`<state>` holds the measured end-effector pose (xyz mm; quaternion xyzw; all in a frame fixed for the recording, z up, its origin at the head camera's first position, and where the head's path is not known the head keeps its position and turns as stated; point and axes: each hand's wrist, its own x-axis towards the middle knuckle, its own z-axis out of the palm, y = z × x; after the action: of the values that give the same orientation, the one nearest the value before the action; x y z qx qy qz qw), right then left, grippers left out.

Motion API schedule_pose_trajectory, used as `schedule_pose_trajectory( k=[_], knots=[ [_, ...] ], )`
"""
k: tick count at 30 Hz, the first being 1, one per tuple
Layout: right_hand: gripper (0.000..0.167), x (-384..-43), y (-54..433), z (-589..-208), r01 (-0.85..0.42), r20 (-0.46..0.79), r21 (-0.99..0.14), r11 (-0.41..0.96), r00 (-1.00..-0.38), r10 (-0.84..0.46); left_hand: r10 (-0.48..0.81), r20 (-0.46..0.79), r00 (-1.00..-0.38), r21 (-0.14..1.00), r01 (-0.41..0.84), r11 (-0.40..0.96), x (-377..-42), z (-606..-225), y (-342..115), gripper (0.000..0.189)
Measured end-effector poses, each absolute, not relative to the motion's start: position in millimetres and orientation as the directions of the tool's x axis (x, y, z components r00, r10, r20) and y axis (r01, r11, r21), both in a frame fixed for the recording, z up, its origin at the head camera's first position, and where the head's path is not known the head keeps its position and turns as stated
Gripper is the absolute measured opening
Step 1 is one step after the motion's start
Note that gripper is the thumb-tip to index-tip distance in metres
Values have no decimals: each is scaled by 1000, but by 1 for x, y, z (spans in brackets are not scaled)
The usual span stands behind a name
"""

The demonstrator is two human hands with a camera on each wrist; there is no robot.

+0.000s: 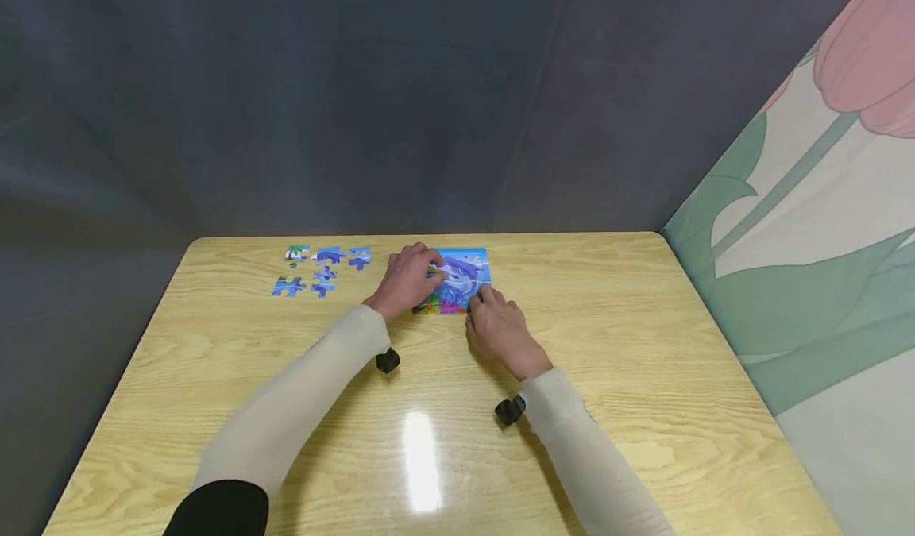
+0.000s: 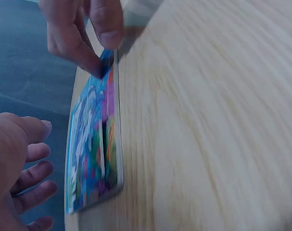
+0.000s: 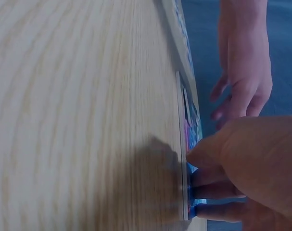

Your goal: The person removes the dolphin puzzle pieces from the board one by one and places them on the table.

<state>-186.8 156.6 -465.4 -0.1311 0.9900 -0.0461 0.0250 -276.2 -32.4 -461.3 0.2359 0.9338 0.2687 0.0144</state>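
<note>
A jigsaw puzzle board point(image 1: 457, 274) with dolphins in blue water and bright coral along its near side lies flat near the table's far edge. My left hand point(image 1: 409, 280) hovers over the board's left side, its fingers point(image 2: 36, 175) loosely bent and holding nothing in the left wrist view. At the near right corner, my right hand point(image 1: 498, 328) touches the board with its fingertips. The right thumb point(image 3: 203, 153) rests along the near edge, while the other fingers reach onto the picture's blue corner. Those fingers partly cover that corner.
Several loose puzzle pieces point(image 1: 289, 286) lie left of the board, among them a dolphin piece point(image 1: 329, 256) and a palm tree piece point(image 1: 295, 253). A dark curtain point(image 1: 429, 99) hangs behind the wooden table point(image 1: 608, 345). Flower-patterned fabric point(image 1: 822, 282) borders the right side.
</note>
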Motion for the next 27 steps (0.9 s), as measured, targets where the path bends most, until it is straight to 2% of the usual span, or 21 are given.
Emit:
schedule_pose_trajectory(
  k=[19, 27],
  knots=[
    [23, -189, 158, -461, -249, -54, -128, 960, -965, -257, 463, -18, -886, 393, 419, 818, -283, -475, 10, 42],
    [22, -188, 157, -458, -253, -46, -92, 963, -965, -258, 445, -19, -895, 393, 402, 827, -284, -472, 17, 36]
  ],
)
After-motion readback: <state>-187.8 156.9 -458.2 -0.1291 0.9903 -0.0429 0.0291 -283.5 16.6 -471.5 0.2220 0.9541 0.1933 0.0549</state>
